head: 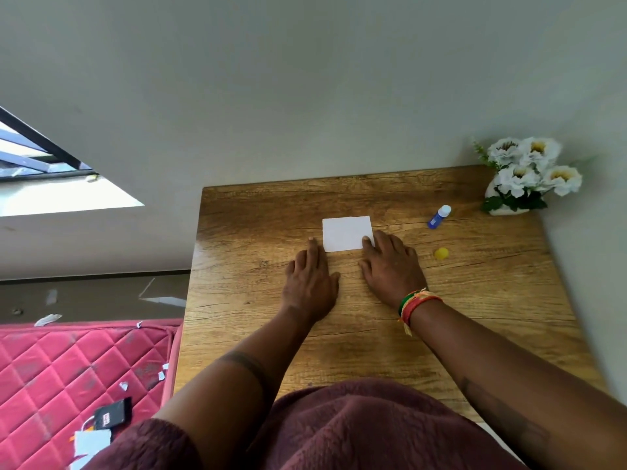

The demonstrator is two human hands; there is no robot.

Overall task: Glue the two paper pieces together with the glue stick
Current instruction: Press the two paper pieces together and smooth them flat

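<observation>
A white paper rectangle (346,233) lies flat near the middle of the wooden table (475,300); only one piece can be told apart. My left hand (310,279) rests palm down on the wood just left of and below the paper, fingertips beside its lower left corner. My right hand (390,266) also lies flat, with a fingertip on the paper's lower right corner. The blue glue stick (438,217) with a white top lies on its side to the right, untouched. Its yellow cap (441,253) sits apart, nearer to me.
A white vase of white flowers (529,174) stands at the table's far right corner against the wall. Left of the table is a red quilted mattress (68,368) with paper scraps and a small black device on it.
</observation>
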